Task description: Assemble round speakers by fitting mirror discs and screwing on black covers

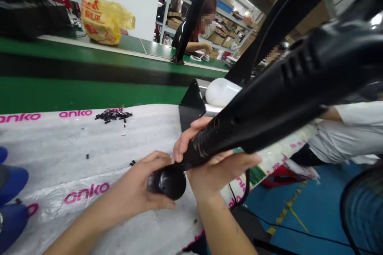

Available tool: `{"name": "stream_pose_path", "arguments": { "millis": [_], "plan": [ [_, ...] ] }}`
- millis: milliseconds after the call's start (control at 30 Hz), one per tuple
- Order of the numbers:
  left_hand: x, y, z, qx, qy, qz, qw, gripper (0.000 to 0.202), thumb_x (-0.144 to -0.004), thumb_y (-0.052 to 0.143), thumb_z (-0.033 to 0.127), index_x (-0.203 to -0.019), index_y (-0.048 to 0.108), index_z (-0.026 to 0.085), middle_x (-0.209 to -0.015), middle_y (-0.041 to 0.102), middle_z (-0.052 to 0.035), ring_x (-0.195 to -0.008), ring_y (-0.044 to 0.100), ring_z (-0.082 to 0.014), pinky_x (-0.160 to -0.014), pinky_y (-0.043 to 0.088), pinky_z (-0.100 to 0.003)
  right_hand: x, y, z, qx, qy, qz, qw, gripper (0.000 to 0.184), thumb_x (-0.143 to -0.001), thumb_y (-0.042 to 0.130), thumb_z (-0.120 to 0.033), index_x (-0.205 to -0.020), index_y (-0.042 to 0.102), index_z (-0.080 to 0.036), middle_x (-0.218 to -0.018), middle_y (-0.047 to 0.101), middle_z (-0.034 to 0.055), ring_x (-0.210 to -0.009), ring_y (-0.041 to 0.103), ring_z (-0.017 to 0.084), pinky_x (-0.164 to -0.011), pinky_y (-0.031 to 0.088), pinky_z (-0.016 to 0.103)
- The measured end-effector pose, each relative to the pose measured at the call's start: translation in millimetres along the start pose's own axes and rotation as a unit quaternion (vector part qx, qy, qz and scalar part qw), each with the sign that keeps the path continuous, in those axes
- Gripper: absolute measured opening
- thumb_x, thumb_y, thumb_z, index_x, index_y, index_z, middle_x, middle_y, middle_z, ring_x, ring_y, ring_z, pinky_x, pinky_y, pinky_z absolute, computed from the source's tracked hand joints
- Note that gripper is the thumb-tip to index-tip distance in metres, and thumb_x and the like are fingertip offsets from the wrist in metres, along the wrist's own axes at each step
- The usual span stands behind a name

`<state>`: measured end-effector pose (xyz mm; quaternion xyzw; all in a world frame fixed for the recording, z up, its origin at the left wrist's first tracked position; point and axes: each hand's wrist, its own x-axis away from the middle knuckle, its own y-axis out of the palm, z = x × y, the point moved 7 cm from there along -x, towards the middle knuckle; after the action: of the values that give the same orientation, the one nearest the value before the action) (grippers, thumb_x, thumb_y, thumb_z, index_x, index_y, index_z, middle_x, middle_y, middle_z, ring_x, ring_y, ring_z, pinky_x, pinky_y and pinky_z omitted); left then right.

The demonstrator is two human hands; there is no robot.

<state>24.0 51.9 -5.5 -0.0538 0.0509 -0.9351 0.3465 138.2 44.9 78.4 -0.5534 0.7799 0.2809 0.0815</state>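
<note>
My left hand (136,189) is closed around a small round black part (172,183) with a smooth domed end. My right hand (209,173) grips the narrow ribbed end of a long black device (263,107) with vent slots, fingers behind it and thumb along its underside. The device slants from the middle up to the right edge, close to the camera. Its narrow end meets the round part or sits right against it; whether they are joined I cannot tell.
White printed sheeting (104,151) covers the bench. On it lie a pile of small black pieces (113,115) and blue round objects (13,185). A white cylinder (223,91) stands beyond a black bracket (191,105). A green conveyor (89,91) runs behind; a yellow bag (103,18) and a co-worker (194,40) are farther back.
</note>
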Motion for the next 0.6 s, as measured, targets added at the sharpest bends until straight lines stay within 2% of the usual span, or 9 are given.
{"name": "stream_pose_path", "arguments": {
  "millis": [67,133,200,267,300,367,433,500,600],
  "plan": [
    [2.7,-3.1,-5.4,-0.025,0.001,-0.009,1.000,0.060,-0.075,0.082,0.027,-0.131,0.061,0.033,-0.133,0.059,-0.0017,-0.121,0.058,-0.0256,-0.104,0.047,-0.036,-11.2,-13.0,-16.4,0.017,-0.024,0.027,0.999,0.068,-0.075,0.045,-0.089,-0.088,0.060,-0.023,-0.050,0.056,-0.0035,-0.034,0.046,0.015,-0.032,0.040,0.027],
    [6.4,-7.3,-12.6,-0.038,-0.020,-0.014,0.999,0.066,-0.082,0.076,0.030,-0.142,0.050,0.039,-0.145,0.053,-0.0010,-0.134,0.050,-0.0266,-0.112,0.041,-0.041,-24.2,-32.7,-43.1,0.060,-0.091,0.086,0.990,0.065,-0.078,0.041,-0.087,-0.082,0.057,-0.024,-0.047,0.052,-0.0049,-0.032,0.044,0.014,-0.030,0.038,0.025],
    [9.8,-9.6,-17.3,-0.040,-0.041,-0.020,0.998,0.065,-0.090,0.066,0.035,-0.149,0.040,0.043,-0.154,0.047,0.0014,-0.143,0.041,-0.0263,-0.118,0.033,-0.045,-36.2,-52.2,-65.2,0.105,-0.155,0.149,0.971,0.062,-0.080,0.040,-0.085,-0.079,0.055,-0.024,-0.046,0.049,-0.0055,-0.033,0.044,0.014,-0.031,0.037,0.024],
    [10.8,-8.4,-18.4,-0.051,-0.057,-0.021,0.997,0.061,-0.094,0.059,0.040,-0.150,0.036,0.045,-0.157,0.043,0.0034,-0.146,0.037,-0.0264,-0.120,0.031,-0.047,-46.9,-68.3,-71.8,0.129,-0.183,0.193,0.955,0.062,-0.082,0.037,-0.084,-0.078,0.053,-0.024,-0.047,0.049,-0.0055,-0.033,0.044,0.013,-0.032,0.037,0.023],
    [10.0,-6.4,-17.2,-0.061,-0.057,-0.019,0.996,0.064,-0.091,0.063,0.042,-0.149,0.038,0.045,-0.158,0.042,0.0035,-0.146,0.037,-0.0277,-0.119,0.033,-0.047,-51.6,-74.2,-69.7,0.135,-0.186,0.202,0.952,0.063,-0.082,0.035,-0.085,-0.078,0.053,-0.024,-0.048,0.048,-0.0054,-0.033,0.043,0.013,-0.031,0.035,0.023],
    [6.1,-2.9,-12.7,-0.087,-0.048,0.002,0.995,0.078,-0.077,0.079,0.041,-0.146,0.043,0.042,-0.157,0.044,0.0011,-0.144,0.040,-0.0317,-0.117,0.037,-0.047,-57.1,-83.8,-59.4,0.151,-0.173,0.211,0.950,0.065,-0.083,0.031,-0.085,-0.080,0.054,-0.024,-0.048,0.049,-0.0045,-0.034,0.043,0.014,-0.031,0.033,0.023],
    [1.5,-1.9,-9.6,-0.102,-0.052,0.038,0.993,0.087,-0.063,0.089,0.034,-0.141,0.050,0.035,-0.148,0.053,-0.0035,-0.136,0.048,-0.0349,-0.113,0.041,-0.048,-55.9,-90.6,-48.6,0.165,-0.145,0.210,0.953,0.067,-0.082,0.030,-0.086,-0.081,0.054,-0.024,-0.047,0.049,-0.0041,-0.033,0.044,0.014,-0.030,0.032,0.023],
    [-1.6,-2.5,-9.6,-0.098,-0.070,0.062,0.991,0.076,-0.062,0.089,0.030,-0.130,0.058,0.031,-0.135,0.063,-0.0050,-0.126,0.057,-0.0349,-0.107,0.045,-0.049,-48.8,-91.7,-40.9,0.169,-0.093,0.184,0.964,0.073,-0.077,0.030,-0.091,-0.084,0.055,-0.024,-0.047,0.050,-0.0037,-0.032,0.043,0.015,-0.028,0.032,0.024],
    [-3.5,-2.2,-8.3,-0.064,-0.069,0.048,0.994,0.060,-0.063,0.089,0.027,-0.118,0.064,0.030,-0.125,0.069,-0.0011,-0.116,0.062,-0.0308,-0.101,0.048,-0.045,-27.9,-80.5,-39.6,0.144,-0.030,0.117,0.982,0.081,-0.069,0.031,-0.097,-0.095,0.057,-0.025,-0.047,0.052,-0.0043,-0.030,0.043,0.016,-0.026,0.033,0.026]
  ]
}}
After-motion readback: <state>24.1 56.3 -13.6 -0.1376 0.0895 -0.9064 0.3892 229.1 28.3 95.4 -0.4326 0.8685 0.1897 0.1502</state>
